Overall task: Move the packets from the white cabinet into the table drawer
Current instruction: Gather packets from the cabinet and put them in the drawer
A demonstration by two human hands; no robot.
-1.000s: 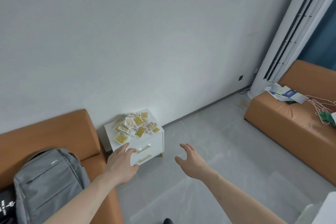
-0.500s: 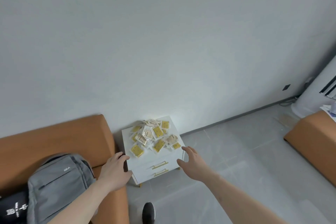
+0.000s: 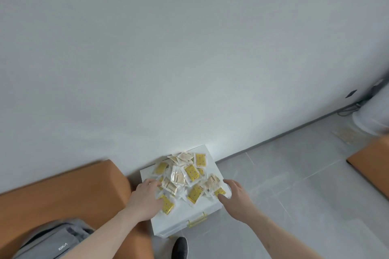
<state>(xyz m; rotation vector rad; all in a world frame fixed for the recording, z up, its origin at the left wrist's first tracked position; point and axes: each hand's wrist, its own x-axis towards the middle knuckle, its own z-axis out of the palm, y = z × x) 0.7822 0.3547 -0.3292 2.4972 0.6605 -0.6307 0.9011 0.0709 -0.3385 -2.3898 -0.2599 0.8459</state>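
Packets [image 3: 190,172]: heaped loose on top of white cabinet [image 3: 185,219], none yet lifted; table drawer not in view.

Left hand [image 3: 145,197]: at left edge of heap, fingers loosely bent and spread, tips touching nearest packets; no packet enclosed, nothing gripped.

Right hand [image 3: 233,192]: at right edge of heap, fingers relaxed, thumb tip against yellow packet [image 3: 220,192] at near right corner; not closed round anything.

Governing relation: heap between both hands, spreading from far edge toward near edge of cabinet top; bulk far of and inward from each palm. Both about equally close; neither clearly nearer.

Judgement: inward sweep from both sides called for to gather the pile. Risk: outlying yellow packet [image 3: 167,204] beside left hand, close to near-left edge, likely to slide off.
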